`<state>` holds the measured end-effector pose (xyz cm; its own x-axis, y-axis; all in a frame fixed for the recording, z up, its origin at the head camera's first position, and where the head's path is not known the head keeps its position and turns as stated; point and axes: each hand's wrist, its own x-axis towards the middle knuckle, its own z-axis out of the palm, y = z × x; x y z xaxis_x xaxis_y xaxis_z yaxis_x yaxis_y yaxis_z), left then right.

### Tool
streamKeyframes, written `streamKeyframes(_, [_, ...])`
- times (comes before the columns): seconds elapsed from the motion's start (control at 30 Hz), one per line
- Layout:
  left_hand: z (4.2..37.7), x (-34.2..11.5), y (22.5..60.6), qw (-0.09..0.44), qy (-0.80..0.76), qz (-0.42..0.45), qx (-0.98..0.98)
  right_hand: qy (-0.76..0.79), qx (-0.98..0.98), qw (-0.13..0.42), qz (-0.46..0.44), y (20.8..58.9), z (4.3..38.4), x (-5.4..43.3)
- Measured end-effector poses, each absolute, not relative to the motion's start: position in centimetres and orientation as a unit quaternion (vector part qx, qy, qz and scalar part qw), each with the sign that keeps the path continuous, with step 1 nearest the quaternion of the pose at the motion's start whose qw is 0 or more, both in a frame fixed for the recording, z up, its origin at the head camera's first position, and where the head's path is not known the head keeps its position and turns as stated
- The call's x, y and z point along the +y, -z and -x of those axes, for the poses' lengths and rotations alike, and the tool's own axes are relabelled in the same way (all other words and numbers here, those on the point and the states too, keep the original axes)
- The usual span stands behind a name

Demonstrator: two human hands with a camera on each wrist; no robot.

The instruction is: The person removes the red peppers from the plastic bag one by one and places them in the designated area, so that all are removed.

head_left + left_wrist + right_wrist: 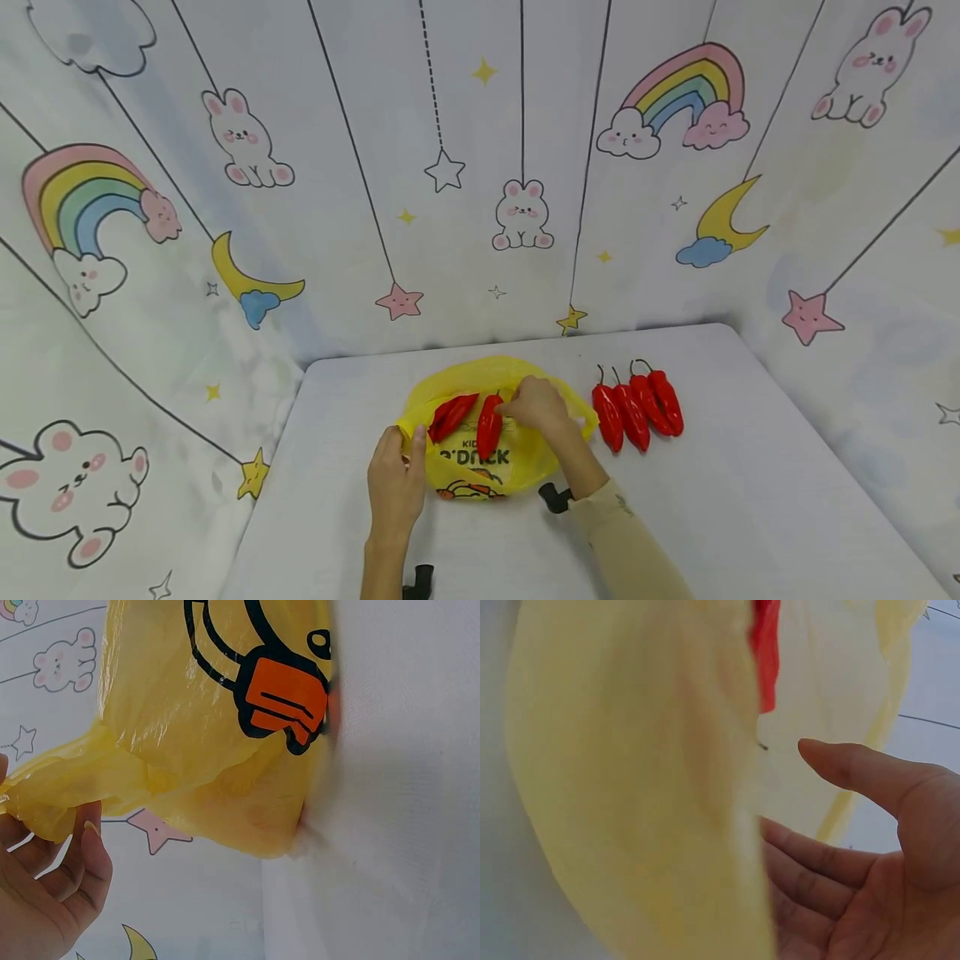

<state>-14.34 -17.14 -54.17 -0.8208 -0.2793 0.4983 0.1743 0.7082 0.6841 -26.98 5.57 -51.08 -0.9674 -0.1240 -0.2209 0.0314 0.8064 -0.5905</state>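
A yellow plastic bag (536,467) with dark lettering and a cartoon print lies with its mouth spread open on the white table. Red chili peppers (452,417) are inside it at the left, and another red chili pepper (490,429) lies near its middle. My left hand (396,475) pinches the bag's left edge; the left wrist view shows the bunched yellow plastic between thumb and fingers. At the bag's mouth, my right hand (536,404) is beside the middle pepper. In the right wrist view its thumb and fingers (817,859) stand apart, with the bag wall hiding some fingertips.
Several red chili peppers (630,412) with dark stems lie in a row to the right of the bag on the white table (750,500). Behind the table stands a backdrop (480,275) printed with rabbits, stars and rainbows.
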Motion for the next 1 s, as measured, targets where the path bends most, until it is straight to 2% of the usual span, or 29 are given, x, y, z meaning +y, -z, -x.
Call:
streamKeyframes(0.37, [14.4,-17.1,54.4,0.296,0.382,-0.030,-0.875,0.343,0.930,0.135,0.003,53.3,27.1,4.9])
streamKeyframes(0.6, [14.3,-17.1,54.4,0.298,0.378,-0.030,-0.876,0.369,0.921,0.121,-0.020,54.6,26.8,4.1])
streamKeyframes(1.0, [14.4,-17.1,54.3,0.304,0.380,-0.024,-0.873,0.377,0.920,0.109,-0.009,56.0,26.3,2.9])
